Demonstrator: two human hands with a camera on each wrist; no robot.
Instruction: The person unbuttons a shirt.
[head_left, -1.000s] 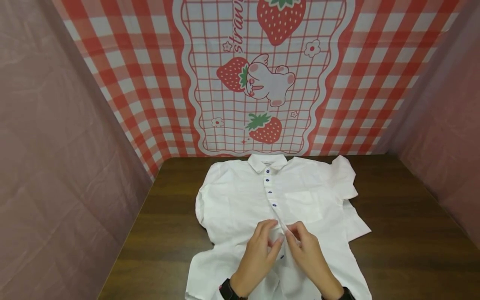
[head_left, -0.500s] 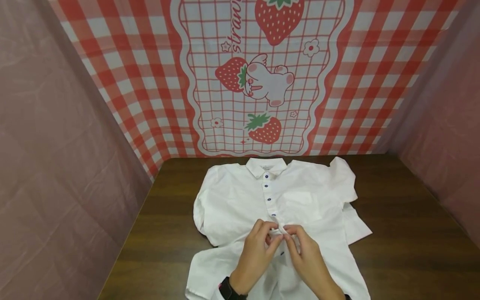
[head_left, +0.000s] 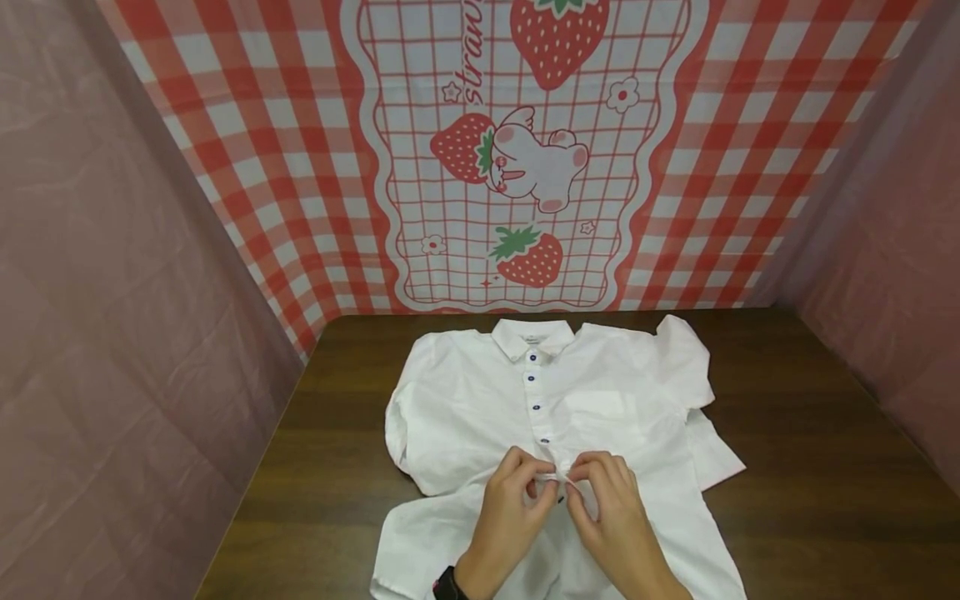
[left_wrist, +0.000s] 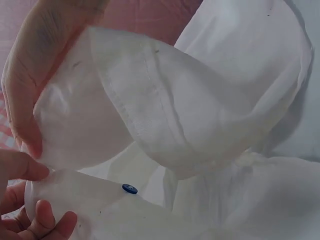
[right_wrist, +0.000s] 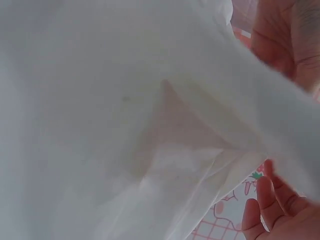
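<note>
A white short-sleeved button-up shirt (head_left: pixel 465 392) lies front up, its collar at the far side. Dark blue buttons (head_left: pixel 531 378) run down its placket. My left hand (head_left: pixel 506 517) pinches the placket edge from the left, thumb and fingertips meeting at the cloth. From the right, my right hand (head_left: pixel 617 521) pinches the same spot, fingertips almost against the left's. Fabric bunches up between them, and a button sits just below the fingertips. In the left wrist view, one blue button (left_wrist: pixel 129 188) shows on the lifted cloth. Raised fabric fills most of the right wrist view.
The dark wooden table (head_left: pixel 322 467) extends on both sides of the shirt. Behind it hangs a red-checked cloth (head_left: pixel 300 167) with strawberry prints. Pink curtains (head_left: pixel 135 333) stand at left and right. A black watch (head_left: pixel 447 583) is on the left wrist.
Both hands have drawn closer together at the placket, the right fingers curling in to pinch. The collar and upper buttons have slid slightly toward me, and the cloth between the fingers has bunched.
</note>
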